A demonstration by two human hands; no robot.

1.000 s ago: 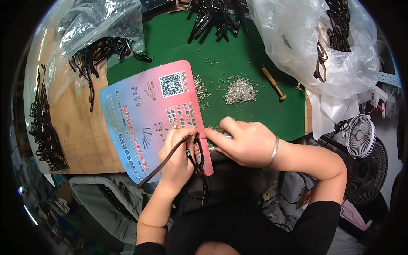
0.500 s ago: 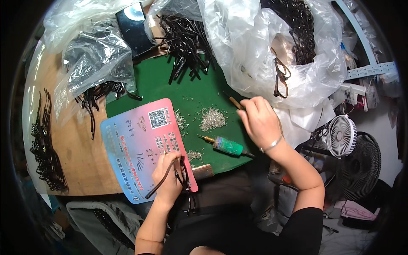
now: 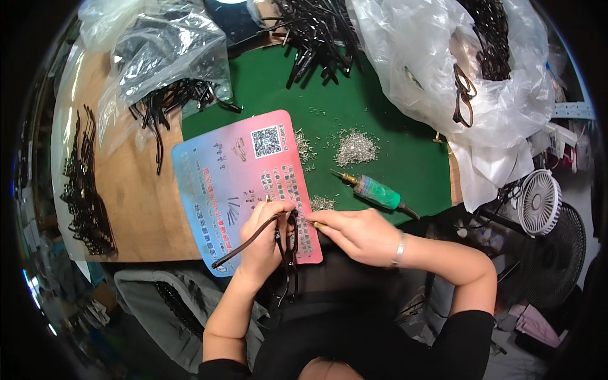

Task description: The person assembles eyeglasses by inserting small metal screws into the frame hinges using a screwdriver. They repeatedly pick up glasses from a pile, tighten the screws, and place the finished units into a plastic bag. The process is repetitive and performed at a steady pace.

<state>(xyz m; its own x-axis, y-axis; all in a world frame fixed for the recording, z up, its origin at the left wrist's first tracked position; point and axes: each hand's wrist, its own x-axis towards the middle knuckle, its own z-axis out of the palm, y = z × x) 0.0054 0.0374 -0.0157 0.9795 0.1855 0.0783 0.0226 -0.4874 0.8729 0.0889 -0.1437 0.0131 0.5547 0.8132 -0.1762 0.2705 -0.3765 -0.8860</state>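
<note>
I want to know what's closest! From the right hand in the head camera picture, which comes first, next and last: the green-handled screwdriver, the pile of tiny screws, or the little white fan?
From the right hand:
1. Green-handled screwdriver, lying on the green mat just above the hand.
2. Pile of tiny screws, farther up the mat, past the screwdriver.
3. Little white fan, off the table at the far right.

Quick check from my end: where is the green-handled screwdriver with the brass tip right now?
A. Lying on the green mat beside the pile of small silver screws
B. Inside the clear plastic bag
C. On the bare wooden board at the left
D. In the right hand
A: the green-handled screwdriver lies free on the green mat, just below the pile of small silver screws, apart from the right hand.
</note>
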